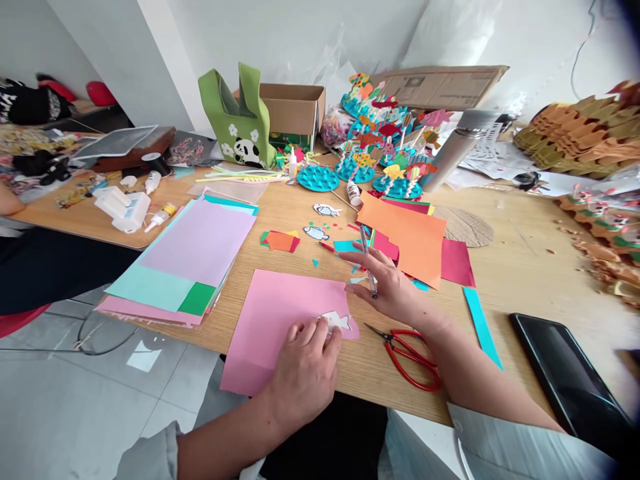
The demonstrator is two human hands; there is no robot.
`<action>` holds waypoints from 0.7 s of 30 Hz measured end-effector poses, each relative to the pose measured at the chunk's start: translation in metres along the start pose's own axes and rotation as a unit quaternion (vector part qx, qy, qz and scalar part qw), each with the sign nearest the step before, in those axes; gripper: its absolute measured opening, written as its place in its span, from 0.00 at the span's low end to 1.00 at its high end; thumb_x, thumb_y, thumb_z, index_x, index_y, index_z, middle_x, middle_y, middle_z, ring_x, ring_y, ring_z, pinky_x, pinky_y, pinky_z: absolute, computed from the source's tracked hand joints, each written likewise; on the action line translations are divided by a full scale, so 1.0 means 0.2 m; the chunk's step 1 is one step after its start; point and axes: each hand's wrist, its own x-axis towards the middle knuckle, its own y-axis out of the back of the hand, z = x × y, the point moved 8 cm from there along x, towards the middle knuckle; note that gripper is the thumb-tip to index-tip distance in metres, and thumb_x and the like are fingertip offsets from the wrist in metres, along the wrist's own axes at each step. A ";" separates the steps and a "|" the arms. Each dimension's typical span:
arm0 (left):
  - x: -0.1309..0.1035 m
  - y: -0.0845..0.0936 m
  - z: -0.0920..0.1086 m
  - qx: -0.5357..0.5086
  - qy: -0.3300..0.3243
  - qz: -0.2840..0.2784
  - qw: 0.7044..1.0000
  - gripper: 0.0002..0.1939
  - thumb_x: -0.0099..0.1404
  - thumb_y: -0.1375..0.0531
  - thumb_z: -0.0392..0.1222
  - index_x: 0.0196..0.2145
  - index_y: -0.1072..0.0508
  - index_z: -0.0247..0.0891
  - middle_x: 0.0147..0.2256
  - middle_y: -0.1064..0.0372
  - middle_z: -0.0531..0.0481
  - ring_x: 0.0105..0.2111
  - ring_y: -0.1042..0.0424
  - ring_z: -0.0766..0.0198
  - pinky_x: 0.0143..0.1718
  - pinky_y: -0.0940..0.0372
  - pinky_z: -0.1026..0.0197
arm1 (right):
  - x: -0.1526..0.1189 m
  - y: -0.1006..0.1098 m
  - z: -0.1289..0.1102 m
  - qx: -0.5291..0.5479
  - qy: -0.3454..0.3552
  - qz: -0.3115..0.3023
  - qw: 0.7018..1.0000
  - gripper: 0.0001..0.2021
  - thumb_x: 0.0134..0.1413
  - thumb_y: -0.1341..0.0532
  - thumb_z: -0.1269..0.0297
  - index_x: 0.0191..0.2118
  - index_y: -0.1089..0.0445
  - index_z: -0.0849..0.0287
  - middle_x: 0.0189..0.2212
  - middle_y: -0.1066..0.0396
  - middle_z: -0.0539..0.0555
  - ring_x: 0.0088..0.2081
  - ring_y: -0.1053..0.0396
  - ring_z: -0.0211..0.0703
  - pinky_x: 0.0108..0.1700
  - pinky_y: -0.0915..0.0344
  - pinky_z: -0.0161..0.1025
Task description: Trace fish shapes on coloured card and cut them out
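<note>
On a sheet of pink paper point(280, 300) at the table's front edge lies a white paper fish point(339, 321). My left hand point(307, 360) presses the fish down with bent fingertips held close together, hiding its left part. My right hand point(395, 287) hovers beyond the sheet's right edge, with a clear-barrelled pen point(369, 263) held between its fingers. Under my right wrist lie red-handled scissors point(413, 360), blades slightly apart. Past the pink sheet are two drawn paper fish, one nearer point(317, 233) and one farther point(327, 210), among small coloured scraps.
A stack of coloured paper point(200, 240) lies left, orange paper point(407, 233) right. A black phone point(565, 373) sits near the right edge. Behind stand blue fish crafts point(395, 187), a steel flask point(453, 150), a green panda bag point(235, 127) and a cardboard box point(295, 107).
</note>
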 end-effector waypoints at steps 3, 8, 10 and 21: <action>0.00 0.01 0.01 0.014 0.001 0.008 1.000 0.20 0.66 0.49 0.35 0.55 0.34 0.34 0.54 0.35 0.39 0.53 0.39 0.53 0.50 0.43 0.49 | 0.01 0.04 -0.02 0.099 -0.035 0.031 0.994 0.17 0.65 0.47 0.58 0.57 0.37 0.53 0.53 0.30 0.58 0.59 0.37 0.52 0.57 0.38 0.53; -0.01 0.02 0.03 0.052 -0.006 0.021 0.998 0.20 0.65 0.47 0.38 0.54 0.33 0.33 0.53 0.33 0.39 0.51 0.37 0.52 0.46 0.43 0.52 | 0.00 0.09 -0.04 0.320 -0.149 0.066 0.933 0.22 0.67 0.54 0.48 0.58 0.38 0.53 0.39 0.23 0.56 0.44 0.27 0.48 0.47 0.33 0.48; -0.01 0.02 0.04 0.066 -0.013 0.031 0.997 0.20 0.66 0.47 0.39 0.54 0.32 0.32 0.53 0.33 0.38 0.51 0.37 0.53 0.46 0.43 0.53 | 0.00 0.08 -0.08 0.380 -0.171 0.081 0.905 0.26 0.66 0.57 0.44 0.56 0.36 0.54 0.31 0.25 0.54 0.36 0.26 0.45 0.40 0.32 0.44; -0.05 0.00 0.09 0.127 -0.041 0.063 0.989 0.23 0.65 0.50 0.36 0.55 0.33 0.25 0.52 0.32 0.32 0.55 0.37 0.49 0.52 0.47 0.51 | 0.03 -0.18 -0.12 0.418 -0.211 0.048 0.882 0.17 0.49 0.33 0.49 0.30 0.30 0.60 0.22 0.30 0.50 0.23 0.32 0.37 0.26 0.36 0.34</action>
